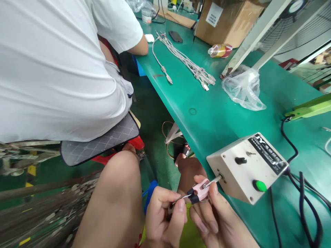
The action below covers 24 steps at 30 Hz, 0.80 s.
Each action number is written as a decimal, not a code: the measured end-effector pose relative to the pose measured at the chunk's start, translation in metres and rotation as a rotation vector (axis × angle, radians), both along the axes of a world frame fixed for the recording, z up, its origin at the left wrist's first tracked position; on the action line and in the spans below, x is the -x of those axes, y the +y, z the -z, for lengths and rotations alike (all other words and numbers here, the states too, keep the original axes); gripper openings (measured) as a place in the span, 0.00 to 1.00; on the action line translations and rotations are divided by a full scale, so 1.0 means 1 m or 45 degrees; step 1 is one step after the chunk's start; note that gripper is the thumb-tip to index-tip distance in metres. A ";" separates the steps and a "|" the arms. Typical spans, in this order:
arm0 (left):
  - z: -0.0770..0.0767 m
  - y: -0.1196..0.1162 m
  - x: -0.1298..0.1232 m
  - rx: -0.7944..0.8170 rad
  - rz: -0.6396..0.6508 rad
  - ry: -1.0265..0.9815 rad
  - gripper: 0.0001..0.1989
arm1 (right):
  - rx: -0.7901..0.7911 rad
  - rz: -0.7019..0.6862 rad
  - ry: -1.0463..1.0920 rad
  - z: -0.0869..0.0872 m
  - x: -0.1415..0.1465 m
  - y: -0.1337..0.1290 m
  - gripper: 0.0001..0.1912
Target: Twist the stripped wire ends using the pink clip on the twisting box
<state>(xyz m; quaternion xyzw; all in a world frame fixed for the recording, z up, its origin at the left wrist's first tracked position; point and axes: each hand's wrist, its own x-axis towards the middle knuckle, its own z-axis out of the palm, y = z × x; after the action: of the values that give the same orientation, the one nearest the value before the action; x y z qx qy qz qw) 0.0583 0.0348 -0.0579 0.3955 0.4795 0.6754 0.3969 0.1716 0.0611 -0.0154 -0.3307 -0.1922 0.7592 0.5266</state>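
Note:
Between thumb and finger, my left hand (168, 212) pinches a thin dark wire-like piece (184, 197) that runs to the black end of a small pink part (200, 191). The fingers of my right hand (213, 210) are closed around that pink and black part. A metal shaft (214, 181) sticks out of the side of a beige control box (236, 168) and reaches the pink part. I cannot tell whether the two are joined. A black knob (241, 160), a small toggle switch and a green button (259, 185) are on the box's face.
Several grey USB cables (186, 60) lie on the green table (181, 103), with a dark phone (176, 36), a bottle (220, 50) and a plastic bag (244, 88). A cardboard box (227, 20) and fan stand behind. A seated person in white (59, 69) is at left.

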 end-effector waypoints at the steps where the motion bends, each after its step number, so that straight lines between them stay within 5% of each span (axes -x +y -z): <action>1: 0.000 0.000 -0.001 0.005 -0.007 -0.002 0.15 | -0.004 0.003 0.003 0.000 0.000 0.000 0.20; 14: 0.020 -0.002 0.011 -0.127 0.021 0.109 0.10 | 0.093 -0.162 0.185 0.017 -0.009 -0.012 0.26; 17: 0.022 -0.003 0.016 -0.150 0.137 0.101 0.08 | 0.170 -0.241 0.160 0.013 -0.010 -0.011 0.22; 21: 0.015 -0.006 0.007 -0.075 -0.013 0.020 0.11 | 0.170 -0.239 0.141 0.015 -0.007 -0.010 0.19; 24: 0.011 -0.006 0.006 -0.090 -0.041 -0.006 0.11 | 0.143 -0.222 0.171 0.022 -0.004 -0.012 0.08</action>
<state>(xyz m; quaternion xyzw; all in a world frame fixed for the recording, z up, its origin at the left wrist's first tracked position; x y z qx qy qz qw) 0.0525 0.0289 -0.0693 0.4000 0.4609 0.6990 0.3728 0.1761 0.0488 -0.0375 -0.2901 -0.1419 0.8321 0.4509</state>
